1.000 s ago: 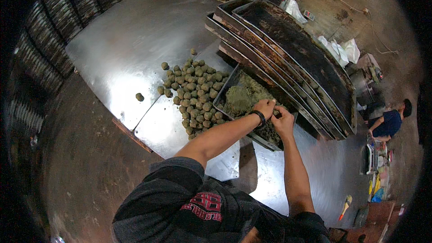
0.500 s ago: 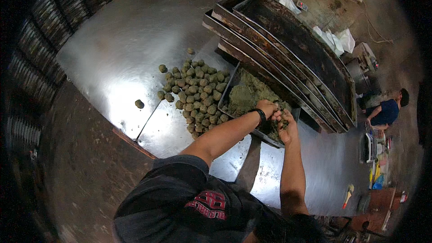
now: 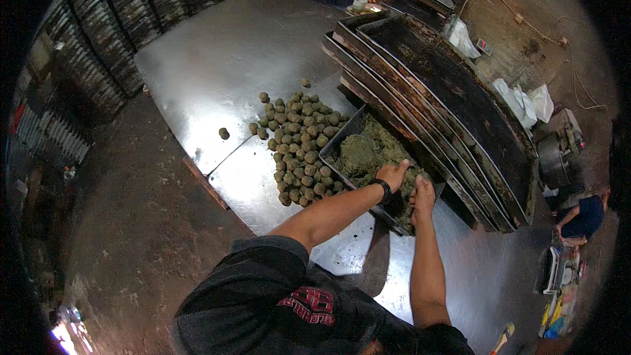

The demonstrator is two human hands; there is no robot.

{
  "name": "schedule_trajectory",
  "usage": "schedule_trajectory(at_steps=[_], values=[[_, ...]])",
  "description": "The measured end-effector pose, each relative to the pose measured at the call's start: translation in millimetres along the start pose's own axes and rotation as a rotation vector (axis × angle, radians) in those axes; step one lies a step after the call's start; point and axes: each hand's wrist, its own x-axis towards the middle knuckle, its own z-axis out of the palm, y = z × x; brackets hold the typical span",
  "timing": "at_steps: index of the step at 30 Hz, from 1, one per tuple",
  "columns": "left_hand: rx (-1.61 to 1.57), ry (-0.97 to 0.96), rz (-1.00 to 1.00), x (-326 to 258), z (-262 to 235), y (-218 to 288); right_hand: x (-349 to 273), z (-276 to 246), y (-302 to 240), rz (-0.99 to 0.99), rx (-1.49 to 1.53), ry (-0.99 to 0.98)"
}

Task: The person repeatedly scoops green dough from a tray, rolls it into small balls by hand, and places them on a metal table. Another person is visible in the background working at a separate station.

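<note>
**Hands settled deeper into the greenish mass**

Shifted slightly since a moment ago: both hands now lower in the tray, pressed together over the mass. Left hand (image 3: 393, 174), black band at the wrist, curled onto the greenish mass (image 3: 363, 151); right hand (image 3: 422, 196) just beside it, fingers closed around a clump at the near end. Grip on separate pieces hard to tell. Mass lying inside a dark metal tray (image 3: 342, 174) on the steel surface (image 3: 217, 72). Heap of rolled green balls (image 3: 299, 148) touching the tray's left wall; one stray ball (image 3: 224, 133) well apart. Stacked dark trays (image 3: 453, 98) to the right.
</note>
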Motion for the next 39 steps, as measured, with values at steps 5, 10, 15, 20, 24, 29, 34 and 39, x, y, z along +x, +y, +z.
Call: schedule_trajectory(at_steps=[5,10,15,20,24,29,34,39], values=[[-0.318,-0.25,-0.111,-19.1,-20.7,4.7,4.3,-22.5,-15.4,-0.075,-0.29,-0.212],[-0.753,-0.227,-0.182,-17.9,-16.7,3.7,22.3,-29.1,-0.4,0.215,0.316,-0.274],[-1.09,-0.107,-0.223,-22.3,-4.6,7.2,10.6,-6.9,1.0,0.239,0.545,-0.113],[-0.771,0.018,-0.316,-32.1,-19.0,25.0,-3.4,15.5,-19.0,0.243,0.47,0.305],[-0.39,0.153,-0.117,-19.5,-24.3,16.1,-14.8,32.9,-23.0,0.226,0.389,0.261],[-0.753,-0.278,-0.259,-9.6,-75.3,20.4,-6.3,25.4,-12.5,0.186,0.467,0.035],[-0.725,-0.164,-0.105,-18.7,-88.9,22.5,-22.1,29.8,-18.0,0.148,0.34,0.091],[-0.507,-0.19,-0.206,-21.7,-81.9,23.3,-33.8,68.6,-5.2,0.18,0.337,0.404]])
